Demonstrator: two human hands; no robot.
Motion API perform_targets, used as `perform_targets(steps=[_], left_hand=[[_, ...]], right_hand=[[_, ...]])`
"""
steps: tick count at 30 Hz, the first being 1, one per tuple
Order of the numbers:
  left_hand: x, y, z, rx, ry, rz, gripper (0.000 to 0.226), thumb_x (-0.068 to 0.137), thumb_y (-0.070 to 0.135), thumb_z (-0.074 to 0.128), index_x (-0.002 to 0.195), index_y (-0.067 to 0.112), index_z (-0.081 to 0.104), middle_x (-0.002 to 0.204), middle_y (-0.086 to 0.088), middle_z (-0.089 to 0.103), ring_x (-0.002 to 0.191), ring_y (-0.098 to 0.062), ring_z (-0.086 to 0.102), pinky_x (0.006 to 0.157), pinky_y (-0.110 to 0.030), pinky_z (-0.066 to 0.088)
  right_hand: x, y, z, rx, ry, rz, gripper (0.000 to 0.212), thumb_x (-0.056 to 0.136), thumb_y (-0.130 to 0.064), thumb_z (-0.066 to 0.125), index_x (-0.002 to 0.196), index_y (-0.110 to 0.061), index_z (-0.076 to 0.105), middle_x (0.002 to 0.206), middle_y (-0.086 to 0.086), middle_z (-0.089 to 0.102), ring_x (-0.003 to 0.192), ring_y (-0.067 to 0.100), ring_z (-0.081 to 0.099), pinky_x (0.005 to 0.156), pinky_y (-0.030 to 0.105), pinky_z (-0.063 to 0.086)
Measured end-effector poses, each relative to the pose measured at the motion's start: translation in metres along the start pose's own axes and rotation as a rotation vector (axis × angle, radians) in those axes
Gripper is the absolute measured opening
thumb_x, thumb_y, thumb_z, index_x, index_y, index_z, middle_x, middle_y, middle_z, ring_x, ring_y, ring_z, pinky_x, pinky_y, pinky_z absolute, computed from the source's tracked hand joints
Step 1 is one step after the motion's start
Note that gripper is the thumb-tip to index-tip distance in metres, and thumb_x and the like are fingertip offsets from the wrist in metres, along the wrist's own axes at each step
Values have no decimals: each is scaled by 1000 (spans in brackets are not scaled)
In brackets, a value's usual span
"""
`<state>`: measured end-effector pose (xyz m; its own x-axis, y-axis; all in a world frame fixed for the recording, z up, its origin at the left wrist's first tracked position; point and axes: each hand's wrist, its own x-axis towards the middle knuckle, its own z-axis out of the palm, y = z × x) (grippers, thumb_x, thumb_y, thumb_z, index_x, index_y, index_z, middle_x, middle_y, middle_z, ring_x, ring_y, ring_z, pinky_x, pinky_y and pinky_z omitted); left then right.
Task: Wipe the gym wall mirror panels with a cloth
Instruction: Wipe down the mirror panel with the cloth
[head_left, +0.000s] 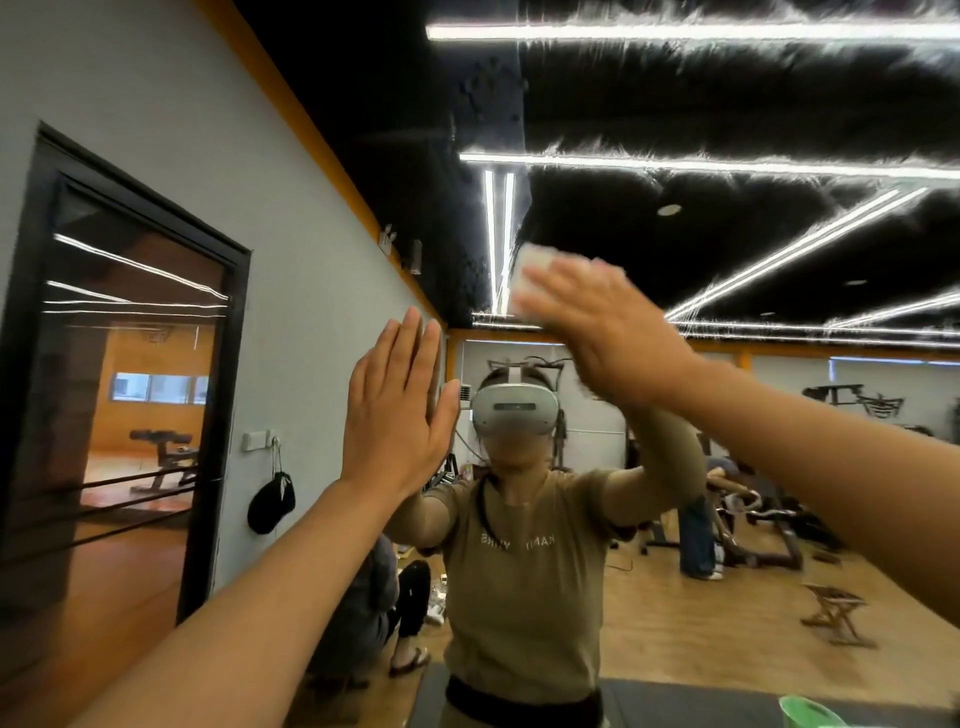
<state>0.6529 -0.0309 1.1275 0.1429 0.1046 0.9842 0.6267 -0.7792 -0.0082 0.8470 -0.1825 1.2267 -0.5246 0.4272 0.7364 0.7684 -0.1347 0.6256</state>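
Against the glass, head view: both arms reach up to the mirror panel (727, 467), which fills the centre and right and reflects the gym behind.
Left hand: the left hand (397, 410) lies flat, fingers straight and close together, palm toward the glass near the mirror's left edge; it holds nothing and looks to be bracing.
Right hand: the right hand (605, 332) is higher and to the right, fingers spread flat over the cloth (527, 278), pressing it to the glass; it is blurred.
Cloth: white, showing only past the fingertips, high on the panel.
Left side: a grey wall (311, 312) with a dark-framed door (130, 389) and a black bag (271, 501) hanging beside it.
Near right corner: a green object (808, 713), too cropped to name.
Step in hand: wiping the upper part of this panel, by my reading.
Next move: likely sweeping the cloth across and downward with even pressure, keeping it flat under the palm.
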Motion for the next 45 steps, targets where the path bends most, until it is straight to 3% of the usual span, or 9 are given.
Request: perform_targets(steps=[6, 14, 21, 25, 30, 34, 38, 42, 45], left_hand=[[0, 3, -4, -5, -14, -14, 69, 100, 51, 26, 159, 21, 7, 166, 0, -1, 151, -15, -7, 112, -18, -24], [2, 6, -12, 5, -93, -42, 84, 94, 66, 31, 159, 21, 2, 167, 1, -6, 152, -17, -9, 114, -26, -15], [2, 9, -24, 64, -163, -33, 100, 86, 78, 36, 159, 20, 1, 167, -2, -6, 153, -22, -6, 115, -31, -7], [1, 9, -26, 63, -182, -41, 104, 82, 81, 35, 159, 20, 1, 167, -1, -6, 153, -21, -7, 115, -32, -6], [3, 12, -28, 59, -196, -58, 105, 80, 81, 38, 159, 20, 2, 167, -2, -6, 153, -22, -6, 114, -32, -6], [4, 13, -29, 41, -209, -69, 106, 79, 81, 38, 159, 20, 3, 167, -1, -6, 153, -22, -6, 114, -32, -5], [5, 15, -29, 17, -210, -83, 106, 78, 80, 39, 159, 20, 4, 167, -1, -5, 153, -22, -6, 116, -34, -2], [4, 15, -28, 5, -207, -96, 105, 80, 78, 43, 159, 21, 5, 167, 0, -6, 153, -22, -6, 118, -37, 0], [4, 16, -27, 5, -207, -104, 103, 82, 75, 46, 159, 21, 4, 167, 0, -7, 153, -21, -7, 119, -38, 0]], right_hand=[[1, -27, 19, 26, 168, 261, 66, 90, 3, 57, 149, -21, 41, 158, 5, 34, 150, 30, 19, 123, 45, 3], [-173, -146, 58, 11, -206, -196, 67, 92, -20, 40, 156, -27, 24, 165, 0, 15, 152, 25, 12, 121, 48, 12], [-194, -125, 44, -57, -334, -499, 67, 89, -18, 40, 154, -29, 30, 163, -3, 22, 151, 20, 16, 123, 43, 6], [-140, -74, 21, -30, -205, -245, 89, 75, 5, 54, 153, -29, 30, 163, -1, 22, 152, 23, 14, 123, 46, 12], [-84, -11, -12, 8, 1, 199, 60, 95, -6, 50, 150, -23, 35, 159, 8, 31, 149, 31, 19, 121, 51, 11], [-102, -28, 1, 10, 96, 278, 63, 93, -1, 55, 150, -19, 35, 159, 9, 31, 150, 32, 17, 124, 46, 5], [-171, -71, 21, 10, -4, 165, 84, 83, 8, 62, 154, -22, 29, 163, 5, 22, 152, 29, 12, 122, 53, 12], [-248, -94, 29, -26, -163, -111, 74, 85, -3, 40, 155, -22, 27, 162, 4, 25, 151, 28, 17, 120, 51, 18], [-265, -81, 22, -74, -239, -252, 70, 87, -7, 40, 154, -24, 30, 162, 2, 26, 151, 24, 18, 124, 45, 7]])
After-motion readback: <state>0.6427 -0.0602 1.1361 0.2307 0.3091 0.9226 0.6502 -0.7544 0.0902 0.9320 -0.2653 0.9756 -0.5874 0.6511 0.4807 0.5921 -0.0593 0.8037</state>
